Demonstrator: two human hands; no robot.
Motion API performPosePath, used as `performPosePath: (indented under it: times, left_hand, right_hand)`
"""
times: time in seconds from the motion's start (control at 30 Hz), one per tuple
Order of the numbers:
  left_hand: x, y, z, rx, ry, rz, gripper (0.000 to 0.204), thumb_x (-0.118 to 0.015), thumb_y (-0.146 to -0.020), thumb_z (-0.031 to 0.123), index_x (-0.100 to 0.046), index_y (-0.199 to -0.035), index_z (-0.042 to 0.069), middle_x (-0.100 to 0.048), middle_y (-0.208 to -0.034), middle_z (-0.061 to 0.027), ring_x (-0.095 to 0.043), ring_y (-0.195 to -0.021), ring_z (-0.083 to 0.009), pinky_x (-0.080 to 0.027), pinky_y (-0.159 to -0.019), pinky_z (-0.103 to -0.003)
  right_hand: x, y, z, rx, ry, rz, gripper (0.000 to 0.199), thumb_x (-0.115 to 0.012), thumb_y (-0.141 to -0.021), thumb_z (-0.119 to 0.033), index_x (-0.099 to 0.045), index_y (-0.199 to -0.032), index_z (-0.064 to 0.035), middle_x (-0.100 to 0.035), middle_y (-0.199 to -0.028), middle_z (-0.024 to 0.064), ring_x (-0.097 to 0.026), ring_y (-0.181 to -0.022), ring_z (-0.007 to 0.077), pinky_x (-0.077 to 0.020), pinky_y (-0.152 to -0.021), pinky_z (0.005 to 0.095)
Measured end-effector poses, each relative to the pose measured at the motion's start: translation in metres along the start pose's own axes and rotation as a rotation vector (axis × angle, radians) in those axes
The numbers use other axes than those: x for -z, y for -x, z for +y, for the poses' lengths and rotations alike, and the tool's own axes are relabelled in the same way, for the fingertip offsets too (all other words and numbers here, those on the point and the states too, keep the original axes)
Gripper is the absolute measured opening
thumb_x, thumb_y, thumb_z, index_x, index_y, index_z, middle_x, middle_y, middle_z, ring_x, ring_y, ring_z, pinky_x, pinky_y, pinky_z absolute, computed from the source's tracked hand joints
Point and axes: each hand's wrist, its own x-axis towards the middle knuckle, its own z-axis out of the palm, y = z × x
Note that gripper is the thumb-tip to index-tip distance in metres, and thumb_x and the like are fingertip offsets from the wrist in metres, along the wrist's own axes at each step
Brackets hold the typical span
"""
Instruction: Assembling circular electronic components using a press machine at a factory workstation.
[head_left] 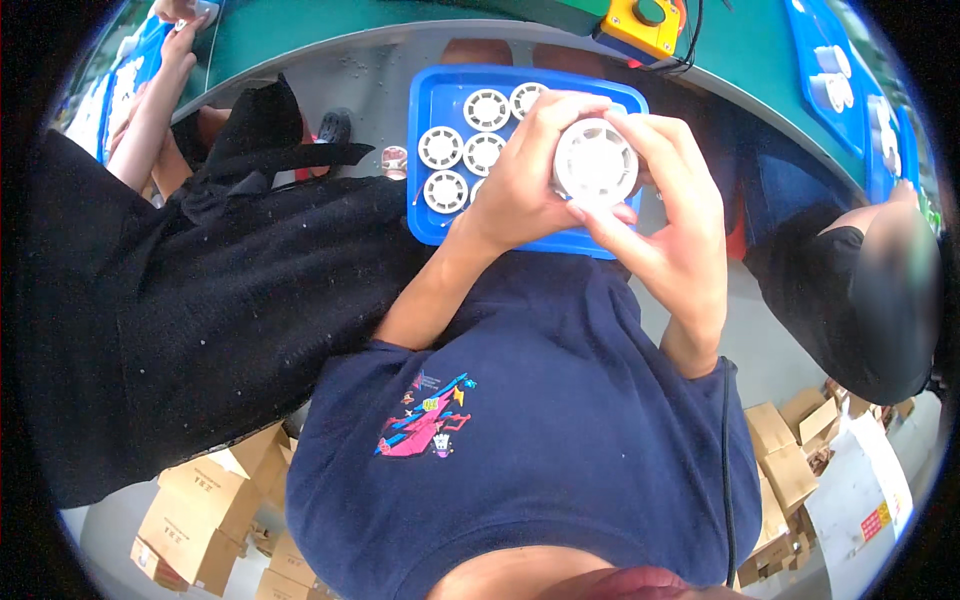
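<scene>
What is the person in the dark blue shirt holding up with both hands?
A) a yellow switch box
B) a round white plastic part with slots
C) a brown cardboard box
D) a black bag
B: the left hand and right hand both grip a round white plastic part with slots, held above the blue plastic tray of similar white parts.

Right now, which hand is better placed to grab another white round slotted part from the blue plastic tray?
Left, probably. The left hand sits directly over the white round slotted parts in the blue plastic tray. The right hand wraps the held white round part farther right.
</scene>
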Motion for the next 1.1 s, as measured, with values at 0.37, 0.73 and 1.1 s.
performPosePath:
  times: [0.37, 0.73, 1.1]
  left_hand:
    - [-0.014, 0.017, -0.016, 0.061, -0.079, 0.142, 0.081, -0.098, -0.068, 0.027, -0.054, -0.130, -0.002, -0.066, -0.116, -0.0167, -0.069, -0.104, -0.0326, -0.057, -0.088, -0.039]
    - [-0.021, 0.023, -0.026, 0.152, -0.032, 0.157, 0.086, -0.099, -0.067, 0.029, -0.051, -0.131, -0.002, -0.064, -0.117, -0.0187, -0.068, -0.104, -0.0327, -0.057, -0.087, -0.040]
    - [-0.023, 0.024, -0.028, 0.142, -0.102, 0.124, 0.090, -0.099, -0.067, 0.030, -0.049, -0.135, -0.002, -0.062, -0.119, -0.0188, -0.067, -0.106, -0.0327, -0.056, -0.090, -0.041]
  right_hand:
    - [-0.031, -0.003, 0.008, 0.031, 0.075, 0.136, 0.068, -0.088, -0.073, -0.021, -0.061, -0.131, -0.0011, -0.056, -0.125, 0.0204, -0.058, -0.111, 0.0367, -0.0515, -0.094, 0.0411]
    - [-0.031, -0.005, 0.006, -0.073, 0.047, 0.166, 0.069, -0.091, -0.070, -0.015, -0.063, -0.130, 0.0009, -0.058, -0.122, 0.0186, -0.063, -0.110, 0.0322, -0.0542, -0.091, 0.0383]
    - [-0.030, -0.004, 0.010, -0.117, 0.004, 0.147, 0.064, -0.088, -0.074, -0.016, -0.062, -0.130, 0.0006, -0.057, -0.122, 0.0187, -0.062, -0.110, 0.0334, -0.0529, -0.094, 0.0394]
